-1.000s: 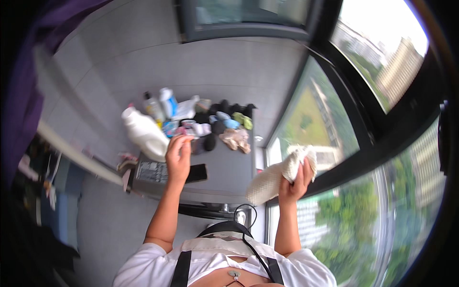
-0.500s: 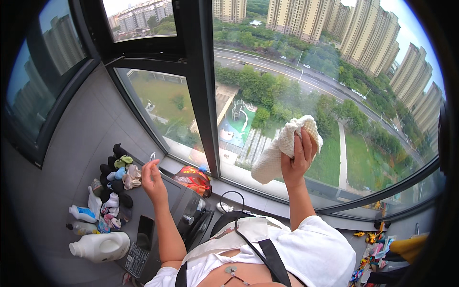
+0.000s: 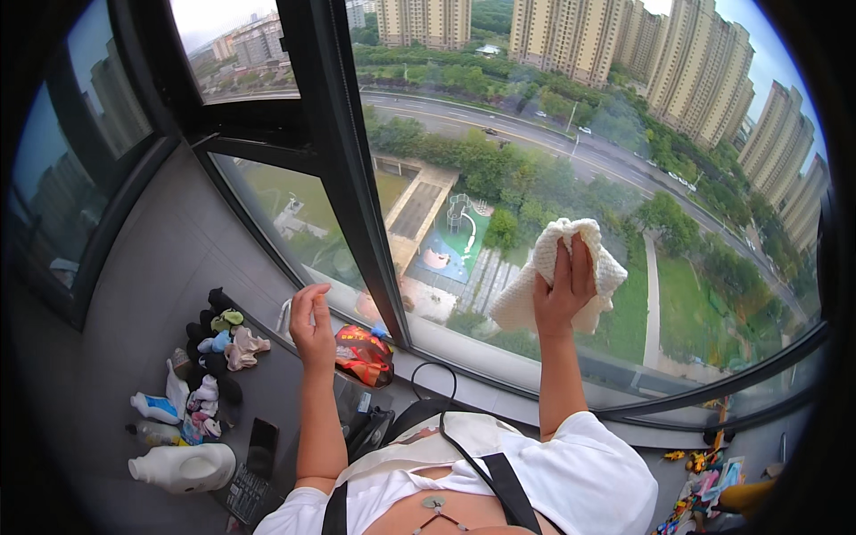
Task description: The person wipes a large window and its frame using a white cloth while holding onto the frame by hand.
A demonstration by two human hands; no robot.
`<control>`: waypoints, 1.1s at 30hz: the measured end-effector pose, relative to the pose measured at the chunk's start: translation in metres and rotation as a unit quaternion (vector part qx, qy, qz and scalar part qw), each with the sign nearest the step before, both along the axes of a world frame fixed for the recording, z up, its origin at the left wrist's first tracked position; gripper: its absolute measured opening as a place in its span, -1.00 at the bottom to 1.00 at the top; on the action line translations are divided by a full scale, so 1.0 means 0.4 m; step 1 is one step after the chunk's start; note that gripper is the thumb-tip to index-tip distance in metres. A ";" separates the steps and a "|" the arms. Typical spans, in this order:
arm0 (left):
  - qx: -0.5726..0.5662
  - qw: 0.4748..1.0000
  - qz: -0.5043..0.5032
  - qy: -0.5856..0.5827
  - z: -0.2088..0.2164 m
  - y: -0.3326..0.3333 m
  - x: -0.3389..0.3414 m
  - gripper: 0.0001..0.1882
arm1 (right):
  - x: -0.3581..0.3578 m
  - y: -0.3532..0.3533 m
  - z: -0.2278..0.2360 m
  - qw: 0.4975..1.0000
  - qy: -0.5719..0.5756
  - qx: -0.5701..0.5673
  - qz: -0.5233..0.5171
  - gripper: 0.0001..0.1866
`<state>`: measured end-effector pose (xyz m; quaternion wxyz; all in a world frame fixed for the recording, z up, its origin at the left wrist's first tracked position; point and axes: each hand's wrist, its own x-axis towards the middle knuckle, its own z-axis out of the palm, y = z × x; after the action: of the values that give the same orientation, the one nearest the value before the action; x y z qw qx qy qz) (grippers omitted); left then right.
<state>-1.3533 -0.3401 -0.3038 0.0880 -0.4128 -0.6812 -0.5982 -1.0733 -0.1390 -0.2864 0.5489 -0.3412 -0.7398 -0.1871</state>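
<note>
My right hand presses a white, waffle-textured cloth against the large window pane. Its fingers grip the bunched upper part, and the lower left corner of the cloth spreads over the glass. My left hand is raised beside the dark window frame, fingers loosely bent and nothing visible in them. Just left of it shows a thin pale curved piece, partly hidden by the hand. Below and right of that hand lies a red and orange printed bag near the sill.
On the grey surface at left stand a large white jug, a blue and white bottle, a heap of socks and small clothes and a dark phone. A black cable loops before me. Toys and colourful items lie at lower right.
My right hand and the cloth have shifted slightly right along the glass, and the cloth lies more spread. My left hand has moved a little right. The view has turned slightly.
</note>
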 end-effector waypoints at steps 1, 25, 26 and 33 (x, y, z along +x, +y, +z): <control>0.001 1.000 0.002 0.004 0.011 0.024 0.010 -0.84 | -0.002 0.015 -0.002 1.000 0.004 0.006 0.028 -0.47; 0.019 0.986 -0.168 -0.006 0.014 0.287 -0.007 -0.66 | -0.205 0.006 0.167 0.977 -0.209 0.033 -0.013 -0.18; 0.023 0.985 -0.169 -0.003 0.016 0.286 -0.019 -0.65 | -0.237 0.014 0.200 0.980 -0.191 0.056 -0.004 -0.17; 0.038 0.975 -0.205 -0.077 -0.006 0.284 -0.047 -0.56 | -0.335 -0.002 0.299 0.983 -0.176 0.055 0.003 -0.16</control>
<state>-1.3720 -0.2265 -0.3064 -0.0735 -0.4928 -0.5635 -0.6590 -1.2072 -0.1400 -0.1669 0.4285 -0.2701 -0.8146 -0.2826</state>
